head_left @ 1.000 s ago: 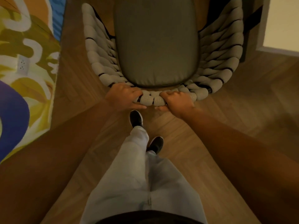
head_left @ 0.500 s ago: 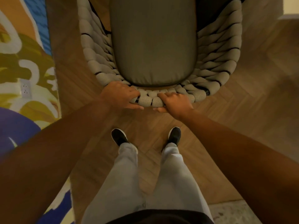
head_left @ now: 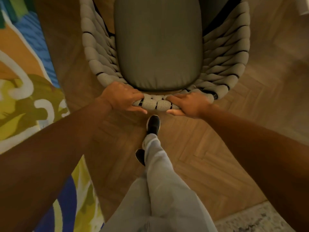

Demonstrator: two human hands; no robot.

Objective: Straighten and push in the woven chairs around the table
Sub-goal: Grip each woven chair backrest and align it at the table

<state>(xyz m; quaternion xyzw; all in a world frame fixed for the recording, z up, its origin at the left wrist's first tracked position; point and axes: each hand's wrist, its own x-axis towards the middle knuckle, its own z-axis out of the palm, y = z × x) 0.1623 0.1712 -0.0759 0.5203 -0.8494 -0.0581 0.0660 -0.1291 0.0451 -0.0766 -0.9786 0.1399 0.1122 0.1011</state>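
A woven chair (head_left: 224, 52) with thick beige rope sides and a grey seat cushion (head_left: 158, 42) stands right in front of me, seen from above. My left hand (head_left: 121, 97) grips the top of its backrest rim on the left. My right hand (head_left: 189, 103) grips the same rim on the right, thumb under the rope. A short stretch of rope rim (head_left: 156, 103) shows between the two hands. The table is hidden beyond the top of the view.
A wall with a colourful mural (head_left: 25, 91) runs close along the left. The floor is herringbone wood (head_left: 209, 148). My legs in grey trousers and black shoes (head_left: 153, 124) stand just behind the chair. A speckled rug edge (head_left: 250, 220) lies at bottom right.
My feet have shifted from side by side to one ahead of the other, stepping forward. Both hands keep their grip on the backrest and the chair has moved forward with me along the wall.
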